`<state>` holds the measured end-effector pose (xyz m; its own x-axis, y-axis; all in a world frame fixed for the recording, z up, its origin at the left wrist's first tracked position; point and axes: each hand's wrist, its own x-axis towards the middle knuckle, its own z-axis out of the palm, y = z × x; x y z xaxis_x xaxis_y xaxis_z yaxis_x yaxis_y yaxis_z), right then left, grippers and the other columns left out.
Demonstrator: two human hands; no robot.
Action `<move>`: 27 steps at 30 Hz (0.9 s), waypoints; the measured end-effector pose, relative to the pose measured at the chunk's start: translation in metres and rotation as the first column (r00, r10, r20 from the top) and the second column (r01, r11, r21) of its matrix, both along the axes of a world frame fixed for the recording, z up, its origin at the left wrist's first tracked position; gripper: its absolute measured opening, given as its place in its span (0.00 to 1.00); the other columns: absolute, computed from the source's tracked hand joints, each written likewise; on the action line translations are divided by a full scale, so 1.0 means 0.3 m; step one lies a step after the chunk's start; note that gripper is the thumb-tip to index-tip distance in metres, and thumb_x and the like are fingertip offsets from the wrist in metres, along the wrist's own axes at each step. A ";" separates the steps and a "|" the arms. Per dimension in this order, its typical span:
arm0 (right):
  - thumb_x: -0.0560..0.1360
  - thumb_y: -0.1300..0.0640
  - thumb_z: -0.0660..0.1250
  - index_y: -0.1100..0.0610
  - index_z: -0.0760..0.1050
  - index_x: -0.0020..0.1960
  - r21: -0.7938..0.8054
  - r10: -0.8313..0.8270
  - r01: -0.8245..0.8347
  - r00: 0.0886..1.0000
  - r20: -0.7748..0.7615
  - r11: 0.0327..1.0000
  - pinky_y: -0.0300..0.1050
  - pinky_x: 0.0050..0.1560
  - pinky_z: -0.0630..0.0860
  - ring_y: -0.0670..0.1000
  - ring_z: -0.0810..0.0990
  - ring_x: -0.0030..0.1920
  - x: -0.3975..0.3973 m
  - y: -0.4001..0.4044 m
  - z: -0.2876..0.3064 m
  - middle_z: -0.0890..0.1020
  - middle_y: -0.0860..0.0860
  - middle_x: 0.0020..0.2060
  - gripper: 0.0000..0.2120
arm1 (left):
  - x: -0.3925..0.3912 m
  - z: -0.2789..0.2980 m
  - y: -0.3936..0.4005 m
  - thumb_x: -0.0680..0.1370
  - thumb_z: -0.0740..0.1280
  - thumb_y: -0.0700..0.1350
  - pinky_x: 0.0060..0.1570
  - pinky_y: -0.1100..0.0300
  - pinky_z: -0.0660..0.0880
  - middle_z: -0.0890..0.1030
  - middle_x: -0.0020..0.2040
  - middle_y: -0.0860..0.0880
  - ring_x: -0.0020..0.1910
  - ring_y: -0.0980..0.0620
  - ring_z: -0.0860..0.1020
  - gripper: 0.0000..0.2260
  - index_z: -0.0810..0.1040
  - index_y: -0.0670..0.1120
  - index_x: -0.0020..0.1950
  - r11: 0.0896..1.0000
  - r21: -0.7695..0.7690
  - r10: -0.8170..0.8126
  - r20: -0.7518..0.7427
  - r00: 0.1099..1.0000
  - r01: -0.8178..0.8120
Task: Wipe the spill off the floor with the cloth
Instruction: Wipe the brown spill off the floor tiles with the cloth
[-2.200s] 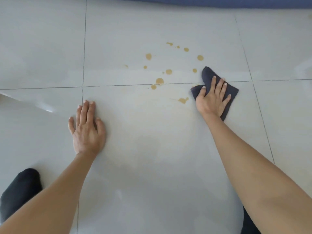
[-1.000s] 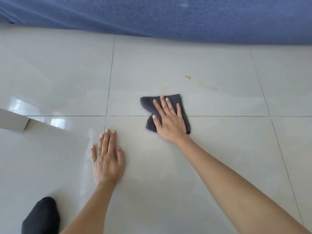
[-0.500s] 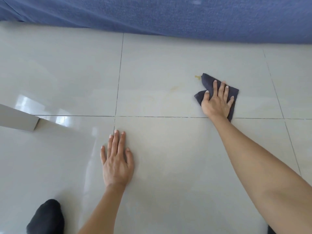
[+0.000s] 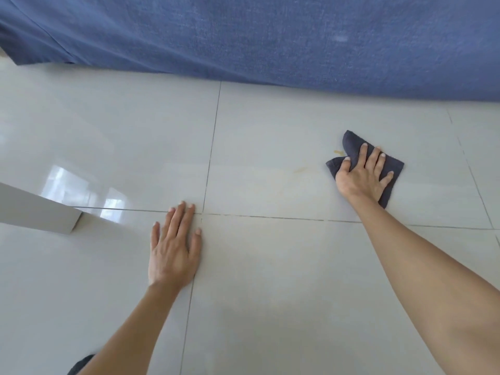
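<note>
My right hand lies flat on a dark grey folded cloth, pressing it to the pale tiled floor at the right. A small yellow-brown spot of spill shows just left of the cloth's upper corner. A faint yellowish smear lies further left on the same tile. My left hand rests palm down on the floor beside a grout joint, fingers together, holding nothing.
A blue fabric-covered piece of furniture runs along the far side, close behind the cloth. A pale grey panel edge juts in from the left. A dark-clothed knee shows at the bottom left.
The brown drops seen earlier are mostly gone from the tile. My right hand swept the cloth left, then back right and slightly farther. My left hand stayed planted.
</note>
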<state>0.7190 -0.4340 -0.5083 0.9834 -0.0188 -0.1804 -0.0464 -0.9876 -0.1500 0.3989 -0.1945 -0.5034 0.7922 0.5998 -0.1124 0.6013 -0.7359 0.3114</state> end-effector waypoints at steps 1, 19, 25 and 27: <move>0.80 0.43 0.42 0.50 0.42 0.79 -0.006 0.003 -0.003 1.000 0.002 1.000 0.62 0.75 0.40 0.51 0.40 0.78 0.013 0.021 -0.002 0.42 0.52 0.79 0.29 | 0.000 -0.006 -0.002 0.78 0.45 0.57 0.75 0.51 0.47 0.55 0.78 0.56 0.77 0.56 0.51 0.27 0.55 0.55 0.78 1.000 0.001 0.004 0.010 1.000 -0.004; 0.80 0.45 0.43 0.50 0.45 0.79 0.049 0.351 -0.353 0.935 0.047 0.934 0.62 0.75 0.38 0.50 0.41 0.78 -0.016 0.783 0.015 0.45 0.51 0.79 0.29 | 0.000 -0.023 0.000 0.79 0.47 0.56 0.74 0.58 0.37 0.49 0.78 0.59 0.77 0.59 0.45 0.27 0.53 0.55 0.78 1.000 -0.028 0.007 0.075 0.997 -0.005; 0.80 0.44 0.43 0.49 0.44 0.79 0.051 0.489 -0.490 0.872 0.037 0.870 0.61 0.74 0.38 0.50 0.42 0.78 -0.112 0.946 0.016 0.45 0.50 0.79 0.29 | 0.000 -0.029 0.002 0.79 0.47 0.56 0.74 0.57 0.37 0.50 0.78 0.59 0.77 0.59 0.45 0.27 0.53 0.56 0.78 1.000 -0.028 0.007 0.084 0.996 -0.005; 0.80 0.44 0.43 0.49 0.45 0.79 0.056 0.532 -0.533 0.846 0.038 0.844 0.61 0.74 0.37 0.50 0.42 0.78 -0.148 0.976 0.015 0.45 0.50 0.79 0.29 | 0.000 -0.027 0.002 0.79 0.47 0.56 0.74 0.57 0.37 0.49 0.78 0.59 0.77 0.59 0.45 0.27 0.53 0.56 0.78 1.000 -0.029 0.007 0.080 0.997 -0.005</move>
<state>0.6744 -0.1413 -0.5038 0.8425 0.5190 -0.1441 0.4873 -0.8485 -0.2065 0.3988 -0.1940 -0.5115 0.7959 0.6018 -0.0661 0.5779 -0.7225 0.3795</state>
